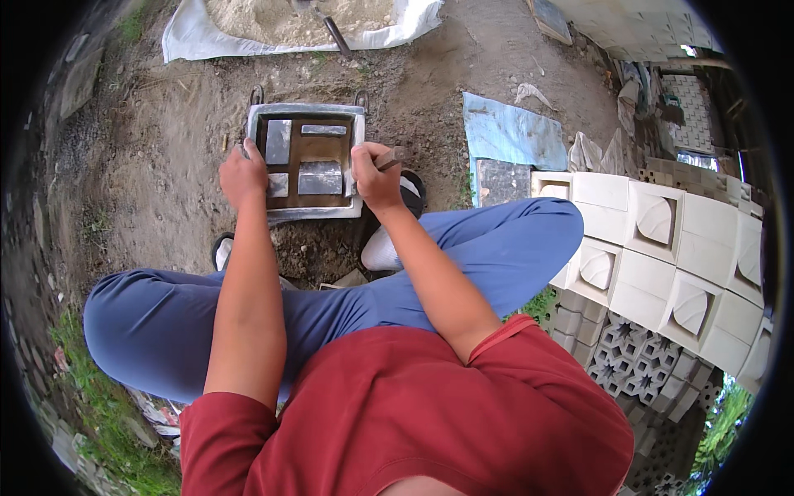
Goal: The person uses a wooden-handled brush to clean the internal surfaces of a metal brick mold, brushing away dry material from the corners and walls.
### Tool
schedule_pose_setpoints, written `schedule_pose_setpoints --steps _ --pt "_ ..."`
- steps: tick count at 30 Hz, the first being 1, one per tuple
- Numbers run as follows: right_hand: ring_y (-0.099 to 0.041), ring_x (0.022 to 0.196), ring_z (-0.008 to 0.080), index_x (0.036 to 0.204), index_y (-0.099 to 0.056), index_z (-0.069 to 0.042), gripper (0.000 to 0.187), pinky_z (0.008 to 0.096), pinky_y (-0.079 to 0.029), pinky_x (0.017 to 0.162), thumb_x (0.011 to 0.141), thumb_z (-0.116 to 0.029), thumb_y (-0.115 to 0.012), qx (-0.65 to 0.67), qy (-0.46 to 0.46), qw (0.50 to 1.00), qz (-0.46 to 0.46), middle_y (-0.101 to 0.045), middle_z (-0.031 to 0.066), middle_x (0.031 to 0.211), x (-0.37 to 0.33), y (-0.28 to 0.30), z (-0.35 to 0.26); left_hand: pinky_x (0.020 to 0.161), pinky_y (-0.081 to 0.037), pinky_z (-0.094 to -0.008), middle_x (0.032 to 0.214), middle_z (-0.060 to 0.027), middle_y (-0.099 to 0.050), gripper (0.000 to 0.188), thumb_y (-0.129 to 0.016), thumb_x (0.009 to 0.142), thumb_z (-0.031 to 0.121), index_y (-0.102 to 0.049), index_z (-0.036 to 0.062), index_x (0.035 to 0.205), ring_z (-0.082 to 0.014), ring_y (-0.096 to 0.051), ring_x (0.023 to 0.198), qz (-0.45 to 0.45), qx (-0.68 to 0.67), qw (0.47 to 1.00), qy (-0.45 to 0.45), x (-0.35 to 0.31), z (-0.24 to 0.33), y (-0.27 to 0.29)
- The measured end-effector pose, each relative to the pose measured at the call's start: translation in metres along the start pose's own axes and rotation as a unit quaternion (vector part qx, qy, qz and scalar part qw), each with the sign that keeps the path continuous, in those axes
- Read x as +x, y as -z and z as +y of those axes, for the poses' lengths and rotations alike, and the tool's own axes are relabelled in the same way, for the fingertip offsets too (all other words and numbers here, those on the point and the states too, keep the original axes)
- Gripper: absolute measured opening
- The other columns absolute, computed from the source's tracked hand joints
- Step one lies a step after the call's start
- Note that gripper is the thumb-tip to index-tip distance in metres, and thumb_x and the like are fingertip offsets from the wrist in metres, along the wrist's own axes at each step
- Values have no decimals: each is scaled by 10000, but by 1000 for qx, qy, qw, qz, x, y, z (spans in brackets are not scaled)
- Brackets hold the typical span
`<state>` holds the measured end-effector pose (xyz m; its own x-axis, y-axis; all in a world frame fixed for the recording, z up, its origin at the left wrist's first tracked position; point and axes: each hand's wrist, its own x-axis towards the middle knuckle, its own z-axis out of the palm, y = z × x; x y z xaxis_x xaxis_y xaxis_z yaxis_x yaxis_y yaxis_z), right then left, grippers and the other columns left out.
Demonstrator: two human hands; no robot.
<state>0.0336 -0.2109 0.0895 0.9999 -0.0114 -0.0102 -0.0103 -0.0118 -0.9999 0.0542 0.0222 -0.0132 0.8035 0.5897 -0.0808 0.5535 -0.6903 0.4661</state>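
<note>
A square metal-rimmed mould lies on the ground between my feet. Inside, grey rectangular blocks of different sizes stand out from a brown, wet-looking floor. My left hand is closed over the mould's left rim, thumb on top. At the right rim, my right hand is closed around a short tool whose flat, grey-brown end sticks out to the right. The tool's other end is mostly hidden by my fingers, so its kind cannot be made out. Metal loop handles show at the mould's far corners.
Beyond the mould, a white sack sheet bears pale sand and a dark-handled tool. A blue sheet lies to the right. Cream moulded blocks stand stacked nearer my right knee, with star-patterned vent blocks below.
</note>
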Motion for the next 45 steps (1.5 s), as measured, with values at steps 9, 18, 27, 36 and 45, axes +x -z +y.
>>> schedule_pose_setpoints --steps 9,18,27,36,45 --pt "-330 588 32 619 -383 -37 423 321 -251 516 977 -86 -603 52 -6 999 -1 -361 -48 578 3 -6 -34 936 -522 -554 1081 -265 -737 604 -412 1061 543 -736 34 1088 -453 -678 1047 -1 -2 1000 20 -4 -2 5" --pt "-356 524 30 616 -449 -91 428 275 -271 495 1017 -124 -595 23 -5 1000 13 -440 -63 581 -9 -6 -13 946 -519 -549 1114 -252 -736 611 -402 1062 547 -734 36 1117 -448 -674 1063 4 -1 1000 17 -4 -3 1" --pt "-334 576 41 613 -385 -38 438 324 -253 509 993 -92 -595 -47 27 998 16 -353 -37 568 -12 -18 -11 953 -519 -545 1124 -244 -737 614 -398 1065 544 -735 35 1127 -436 -676 1080 -5 10 1000 20 -2 -8 -3" --pt "-330 576 42 619 -415 -41 421 324 -261 510 970 -121 -632 -56 34 994 -90 -357 -42 577 -15 -4 -9 947 -524 -547 1115 -240 -738 601 -408 1060 548 -738 49 1113 -438 -683 1063 1 8 1000 24 -3 -6 -5" --pt "-333 559 50 609 -407 -25 439 328 -271 508 974 -116 -632 -87 42 994 -49 -361 -34 550 -21 0 -20 945 -523 -551 1107 -250 -736 615 -408 1057 552 -734 35 1133 -451 -676 1056 -17 -13 1000 20 -2 4 4"
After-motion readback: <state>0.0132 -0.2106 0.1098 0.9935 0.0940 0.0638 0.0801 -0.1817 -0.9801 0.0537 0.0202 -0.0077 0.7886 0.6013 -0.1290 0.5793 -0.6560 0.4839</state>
